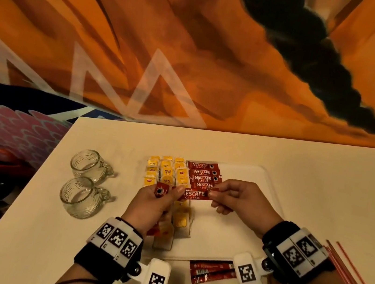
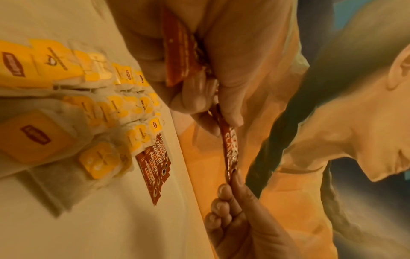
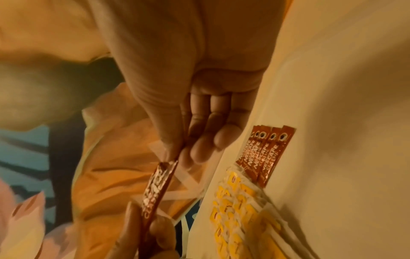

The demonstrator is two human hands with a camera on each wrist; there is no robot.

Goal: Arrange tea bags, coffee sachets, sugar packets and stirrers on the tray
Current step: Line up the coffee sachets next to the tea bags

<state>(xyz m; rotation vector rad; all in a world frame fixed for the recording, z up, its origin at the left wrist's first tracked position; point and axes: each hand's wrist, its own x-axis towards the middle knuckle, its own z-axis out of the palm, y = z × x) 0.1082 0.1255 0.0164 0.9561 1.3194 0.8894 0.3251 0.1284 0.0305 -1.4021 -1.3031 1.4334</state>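
A white tray (image 1: 271, 179) lies on the table. Yellow tea bags (image 1: 167, 171) (image 2: 99, 105) (image 3: 235, 210) stand in rows on its far left. Beside them lie several red coffee sachets (image 1: 203, 175) (image 2: 155, 163) (image 3: 264, 154), stacked in a column. Just above the tray, one more red sachet (image 1: 195, 195) (image 2: 229, 149) (image 3: 157, 185) is held level between both hands. My left hand (image 1: 177, 190) (image 2: 221, 121) pinches its left end and grips a bundle of sachets (image 2: 177, 52) in the palm. My right hand (image 1: 213, 195) (image 3: 175, 156) pinches its right end.
Two glass mugs (image 1: 89, 164) (image 1: 79, 196) stand left of the tray. Loose tea bags (image 1: 180, 217) lie on the tray under my left hand. More red sachets (image 1: 210, 270) lie at the table's near edge, and thin red stirrers (image 1: 352, 273) at the right.
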